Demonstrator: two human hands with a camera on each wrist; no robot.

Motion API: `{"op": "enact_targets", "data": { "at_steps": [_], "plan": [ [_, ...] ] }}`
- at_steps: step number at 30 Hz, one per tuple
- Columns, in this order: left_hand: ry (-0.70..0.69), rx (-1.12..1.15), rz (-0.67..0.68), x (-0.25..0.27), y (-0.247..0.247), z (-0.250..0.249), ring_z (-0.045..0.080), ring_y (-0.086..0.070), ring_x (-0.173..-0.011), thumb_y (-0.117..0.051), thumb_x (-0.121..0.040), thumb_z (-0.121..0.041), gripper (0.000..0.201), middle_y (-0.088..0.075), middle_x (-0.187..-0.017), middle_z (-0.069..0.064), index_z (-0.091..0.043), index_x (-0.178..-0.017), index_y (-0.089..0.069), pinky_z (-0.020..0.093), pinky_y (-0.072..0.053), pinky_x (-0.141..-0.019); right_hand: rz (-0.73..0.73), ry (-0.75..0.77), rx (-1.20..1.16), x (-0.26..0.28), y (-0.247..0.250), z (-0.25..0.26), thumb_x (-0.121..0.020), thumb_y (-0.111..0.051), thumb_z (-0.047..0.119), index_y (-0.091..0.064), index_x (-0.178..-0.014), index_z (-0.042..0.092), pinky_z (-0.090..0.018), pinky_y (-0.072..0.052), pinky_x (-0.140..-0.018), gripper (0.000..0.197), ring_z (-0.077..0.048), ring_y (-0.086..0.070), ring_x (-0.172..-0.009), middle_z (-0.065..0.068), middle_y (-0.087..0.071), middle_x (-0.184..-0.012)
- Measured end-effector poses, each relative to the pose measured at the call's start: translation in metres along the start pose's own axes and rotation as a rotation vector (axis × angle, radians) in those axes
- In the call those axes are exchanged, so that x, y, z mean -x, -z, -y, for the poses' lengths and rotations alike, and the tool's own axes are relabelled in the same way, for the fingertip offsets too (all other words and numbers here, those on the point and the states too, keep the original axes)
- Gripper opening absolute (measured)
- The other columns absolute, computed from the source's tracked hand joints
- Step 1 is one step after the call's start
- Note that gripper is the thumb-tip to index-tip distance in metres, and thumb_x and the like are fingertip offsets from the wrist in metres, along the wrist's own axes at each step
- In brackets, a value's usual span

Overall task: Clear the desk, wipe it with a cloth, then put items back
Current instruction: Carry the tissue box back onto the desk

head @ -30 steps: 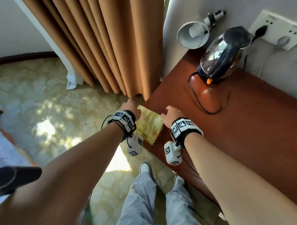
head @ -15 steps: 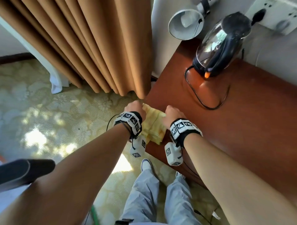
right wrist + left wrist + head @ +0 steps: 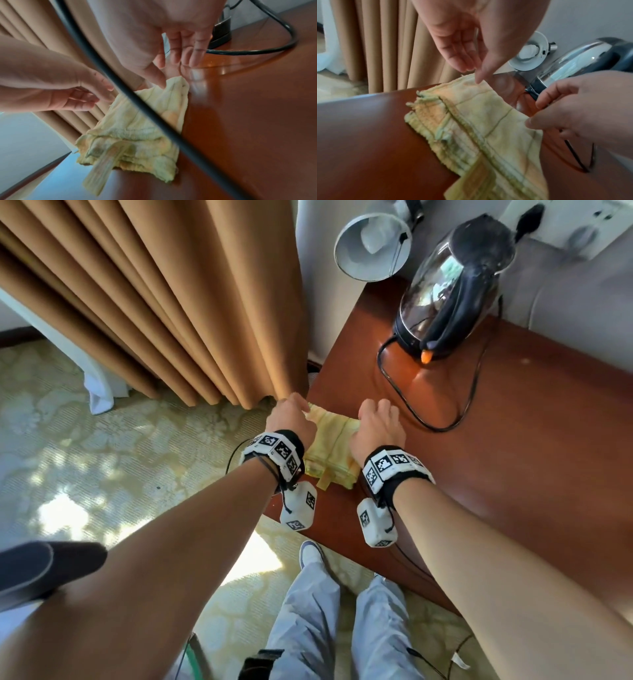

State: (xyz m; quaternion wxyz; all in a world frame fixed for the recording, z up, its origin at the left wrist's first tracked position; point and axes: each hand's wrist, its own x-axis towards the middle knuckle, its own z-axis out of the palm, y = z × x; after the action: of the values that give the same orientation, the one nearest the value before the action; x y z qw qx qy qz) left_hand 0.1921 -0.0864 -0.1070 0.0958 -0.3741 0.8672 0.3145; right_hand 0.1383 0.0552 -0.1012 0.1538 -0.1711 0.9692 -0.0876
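I have my left hand (image 3: 291, 419) and right hand (image 3: 376, 422) each pinching a far corner of the folded yellow cloth (image 3: 330, 450) at the desk (image 3: 513, 457) corner, the kettle (image 3: 452, 285) not yet cleared, so I judge wiping barely begun.

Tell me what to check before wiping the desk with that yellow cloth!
1. Cloth on the desk: ok, it lies folded by the desk's left edge.
2. Hands holding it: ok, left hand and right hand each pinch a far corner.
3. Desk cleared: not ok, the kettle stands on it.
4. Cord out of the way: not ok, it loops beside the right hand.
5. Cloth damp: cannot tell.
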Motion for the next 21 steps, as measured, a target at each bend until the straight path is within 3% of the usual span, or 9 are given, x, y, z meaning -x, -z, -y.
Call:
{"op": "enact_targets", "data": {
  "at_steps": [3, 6, 10, 15, 19, 21],
  "plan": [
    [0.088, 0.005, 0.090, 0.000, -0.008, -0.001, 0.027, -0.064, -0.095, -0.054, -0.089, -0.014, 0.021, -0.066, -0.109, 0.004, -0.020, -0.106, -0.064, 0.032, -0.050, -0.074, 0.140, 0.104, -0.062, 0.002, 0.002, 0.002, -0.088, -0.055, 0.012, -0.056, -0.109, 0.018, -0.038, -0.049, -0.084, 0.021, -0.027, -0.055, -0.107, -0.003, -0.060, -0.114],
    [0.187, 0.033, 0.134, 0.001, -0.011, 0.004, 0.026, -0.066, -0.092, -0.050, -0.094, -0.018, 0.024, -0.069, -0.107, 0.006, -0.014, -0.110, -0.067, 0.032, -0.052, -0.071, 0.237, 0.097, -0.071, 0.004, -0.002, 0.001, -0.091, -0.055, 0.016, -0.061, -0.115, 0.021, -0.034, -0.050, -0.084, 0.025, -0.026, -0.060, -0.108, -0.002, -0.065, -0.118],
    [0.183, -0.001, 0.169, 0.004, -0.007, 0.004, 0.025, -0.066, -0.086, -0.051, -0.094, -0.021, 0.023, -0.068, -0.102, 0.007, -0.014, -0.110, -0.066, 0.031, -0.051, -0.065, 0.257, 0.092, -0.089, 0.006, -0.004, -0.002, -0.090, -0.054, 0.017, -0.061, -0.120, 0.022, -0.034, -0.050, -0.088, 0.031, -0.025, -0.059, -0.112, 0.000, -0.064, -0.123],
    [0.104, -0.085, 0.194, 0.015, -0.005, -0.002, 0.028, -0.064, -0.098, -0.055, -0.090, -0.016, 0.026, -0.066, -0.112, 0.009, -0.013, -0.115, -0.064, 0.033, -0.051, -0.075, 0.274, 0.082, -0.109, 0.012, -0.001, -0.006, -0.091, -0.053, 0.018, -0.062, -0.123, 0.025, -0.034, -0.050, -0.090, 0.034, -0.025, -0.059, -0.113, 0.001, -0.064, -0.124],
    [0.120, -0.041, 0.183, 0.022, 0.003, -0.009, 0.029, -0.065, -0.095, -0.052, -0.092, -0.021, 0.026, -0.067, -0.109, 0.010, -0.011, -0.114, -0.063, 0.033, -0.053, -0.073, 0.302, 0.008, -0.194, 0.015, 0.004, -0.014, -0.091, -0.050, 0.025, -0.062, -0.122, 0.032, -0.037, -0.050, -0.091, 0.033, -0.026, -0.060, -0.110, 0.001, -0.066, -0.120],
    [0.135, 0.016, 0.171, 0.025, 0.007, -0.014, 0.030, -0.066, -0.094, -0.050, -0.094, -0.022, 0.026, -0.067, -0.107, 0.011, -0.011, -0.113, -0.063, 0.035, -0.056, -0.075, 0.304, -0.016, -0.238, 0.015, 0.007, -0.018, -0.091, -0.049, 0.028, -0.063, -0.114, 0.033, -0.035, -0.049, -0.085, 0.027, -0.026, -0.059, -0.105, 0.000, -0.066, -0.117]
  ]
}}
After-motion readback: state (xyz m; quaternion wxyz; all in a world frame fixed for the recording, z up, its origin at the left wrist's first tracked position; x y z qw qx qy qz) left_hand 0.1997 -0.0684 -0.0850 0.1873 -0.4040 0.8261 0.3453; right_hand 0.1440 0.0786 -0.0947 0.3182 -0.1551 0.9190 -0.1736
